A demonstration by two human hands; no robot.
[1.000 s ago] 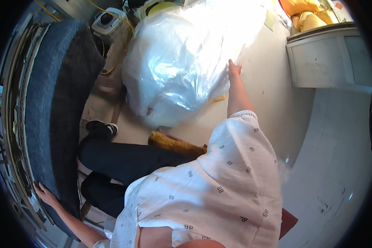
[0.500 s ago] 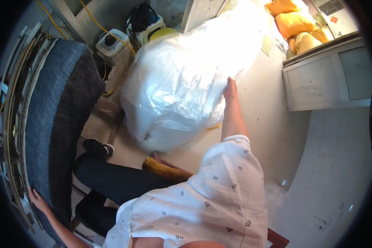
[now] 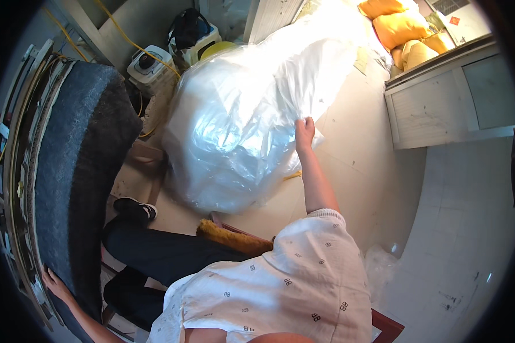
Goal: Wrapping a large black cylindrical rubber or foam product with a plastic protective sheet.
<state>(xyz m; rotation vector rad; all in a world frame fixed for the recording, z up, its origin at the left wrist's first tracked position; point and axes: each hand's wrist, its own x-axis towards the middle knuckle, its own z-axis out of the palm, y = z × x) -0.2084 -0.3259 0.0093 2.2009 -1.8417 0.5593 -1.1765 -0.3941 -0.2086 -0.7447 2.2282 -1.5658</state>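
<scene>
A big, clear plastic bag [image 3: 212, 137], bulging with pale contents I cannot make out, stands on the floor in front of me. Stretched forward, my right hand [image 3: 304, 134] is closed on a fold of its right side, and creases run from the fist into the plastic. At the lower left, my left hand [image 3: 57, 284] lies with fingers extended on the edge of a bench topped with dark grey fuzzy cloth [image 3: 86, 148]. Its fingers hold nothing.
I sit on a seat with a tan furry cover [image 3: 229, 237]. White containers [image 3: 151, 66] and a yellow cable [image 3: 120, 28] are behind the bench. Yellow sacks [image 3: 400, 28] lie at the far right, near a pale cabinet [image 3: 432, 103]. Crumpled plastic [image 3: 380, 266] lies right of me.
My right hand has come back toward me and a little left, pulling the bag's side into a taut fold. My left hand stays on the bench edge.
</scene>
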